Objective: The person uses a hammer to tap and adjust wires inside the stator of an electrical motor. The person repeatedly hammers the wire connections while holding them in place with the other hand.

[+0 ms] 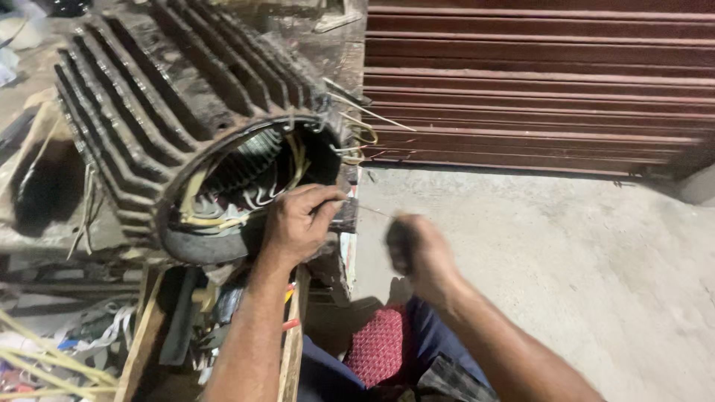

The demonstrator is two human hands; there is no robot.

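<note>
Largest first: a red-brown roller shutter (536,82) fills the upper right, with bare concrete floor (581,275) below it. At left we see a big ribbed motor housing (171,97), dark and grimy, lying on a cluttered wooden bench (149,327) with its open end facing us at the bench's right edge. Inside the bore sit the windings (246,179), with pale sleeved leads looping out at the upper right rim.

Our left hand (298,223) rests against the lower right rim of the housing, fingers closed in a pinch on a thin wire (365,211). The wire's long axis runs nearly level, from that pinch rightward toward our right hand (417,249), which is just beside it, clear of the housing. The right hand is motion-blurred; it looks curled, but we cannot tell whether it grips the wire's far end. The left hand is nearer the stator.

Smallest: stray wire ends (365,112) jut from the top right rim.
</note>
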